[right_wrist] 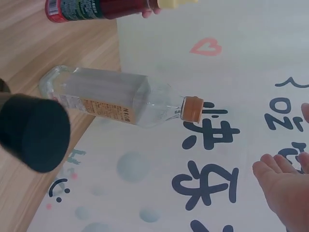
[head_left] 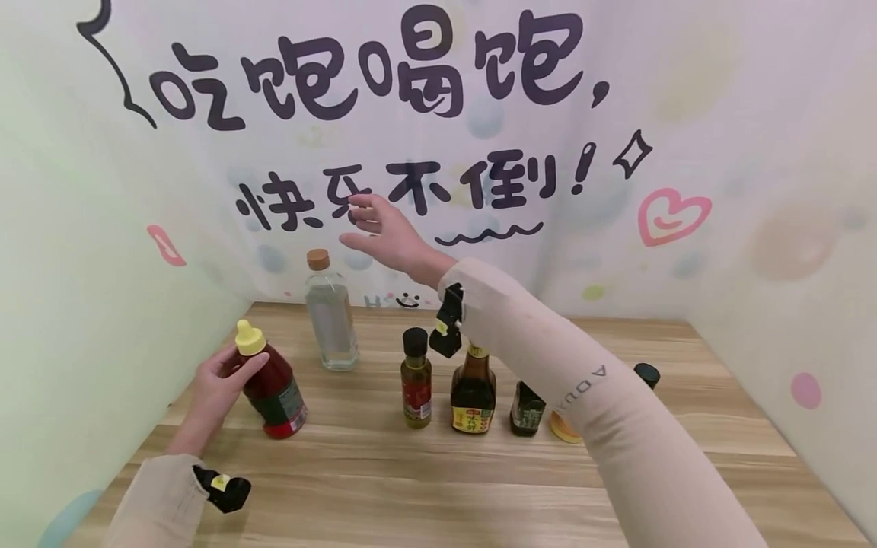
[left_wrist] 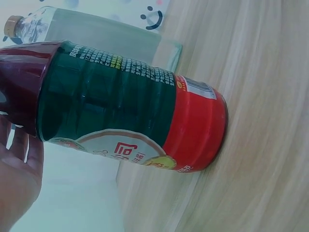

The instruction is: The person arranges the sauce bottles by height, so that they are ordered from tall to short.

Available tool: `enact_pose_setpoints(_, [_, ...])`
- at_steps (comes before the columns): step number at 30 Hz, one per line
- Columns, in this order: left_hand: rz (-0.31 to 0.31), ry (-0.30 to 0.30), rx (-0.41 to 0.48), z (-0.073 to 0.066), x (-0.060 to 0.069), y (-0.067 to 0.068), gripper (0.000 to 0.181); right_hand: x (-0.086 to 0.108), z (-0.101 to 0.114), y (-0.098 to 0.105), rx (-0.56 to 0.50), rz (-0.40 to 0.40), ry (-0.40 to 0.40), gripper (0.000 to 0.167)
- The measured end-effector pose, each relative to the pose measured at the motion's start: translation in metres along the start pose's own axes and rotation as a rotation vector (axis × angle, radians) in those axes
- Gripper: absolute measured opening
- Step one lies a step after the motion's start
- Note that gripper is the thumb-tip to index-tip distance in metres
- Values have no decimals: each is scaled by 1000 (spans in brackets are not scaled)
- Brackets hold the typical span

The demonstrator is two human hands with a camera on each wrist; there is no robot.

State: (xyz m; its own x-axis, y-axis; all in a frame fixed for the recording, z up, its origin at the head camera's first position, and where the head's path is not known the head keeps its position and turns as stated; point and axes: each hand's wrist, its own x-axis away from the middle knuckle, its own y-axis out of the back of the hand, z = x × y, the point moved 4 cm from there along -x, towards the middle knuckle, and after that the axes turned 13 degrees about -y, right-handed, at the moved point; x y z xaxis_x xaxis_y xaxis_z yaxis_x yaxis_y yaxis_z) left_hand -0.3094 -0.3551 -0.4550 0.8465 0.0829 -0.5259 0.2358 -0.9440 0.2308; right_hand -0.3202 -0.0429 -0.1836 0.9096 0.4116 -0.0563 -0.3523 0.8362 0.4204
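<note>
My left hand point(head_left: 222, 384) grips the upper part of a squeeze bottle of dark red sauce point(head_left: 277, 399) with a yellow nozzle cap. In the left wrist view this sauce bottle point(left_wrist: 116, 101) shows a green label and red base; its base is at the tabletop. My right hand point(head_left: 393, 236) is raised in the air with its fingers extended, holding nothing. Below and left of it stands a clear glass bottle point(head_left: 331, 323) with a brown cap. The right wrist view shows the glass bottle point(right_wrist: 111, 94) apart from the right hand point(right_wrist: 285, 188).
On the wooden table point(head_left: 384, 495) stand a black-capped small bottle point(head_left: 416, 388), a dark sauce bottle with yellow label point(head_left: 473, 396), and a dark bottle point(head_left: 527, 411). A yellow-based container point(head_left: 566, 428) and a black cap point(head_left: 646, 373) are partly hidden by my right sleeve.
</note>
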Motion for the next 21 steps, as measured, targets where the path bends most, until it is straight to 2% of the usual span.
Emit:
enact_pose_setpoints(2, [-3, -1, 38, -3, -1, 1, 47, 6, 1, 4, 4, 2, 4, 54])
enact_pose_setpoints(3, [15, 1, 58, -7, -2, 1, 47, 10, 1, 5, 10, 4, 7, 53])
enact_pose_setpoints(5, [18, 9, 33, -7, -1, 0, 48, 17, 1, 10, 20, 14, 10, 52])
enact_pose_setpoints(7, [-12, 29, -45, 7, -2, 1, 47, 26, -1, 14, 33, 29, 13, 50])
enact_pose_setpoints(9, [-7, 35, -86, 11, -1, 0, 48, 33, -5, 21, 43, 49, 12, 48])
enact_pose_setpoints(10, [-28, 38, -106, 17, -1, 0, 47, 37, -7, 24, 48, 57, 9, 48])
enact_pose_setpoints(14, [-35, 25, -100, 22, -1, 2, 47, 50, -19, 41, 51, 65, 4, 45])
enact_pose_setpoints(18, [-5, 21, -81, 11, -1, 3, 47, 63, -36, 57, 63, 58, -13, 42])
enact_pose_setpoints(20, [-2, 45, -60, -3, -1, 2, 48, 69, -46, 64, 72, 57, -26, 40])
enact_pose_setpoints(21, [16, 53, -25, -15, 0, 0, 48, 72, -50, 68, 74, 55, -32, 39])
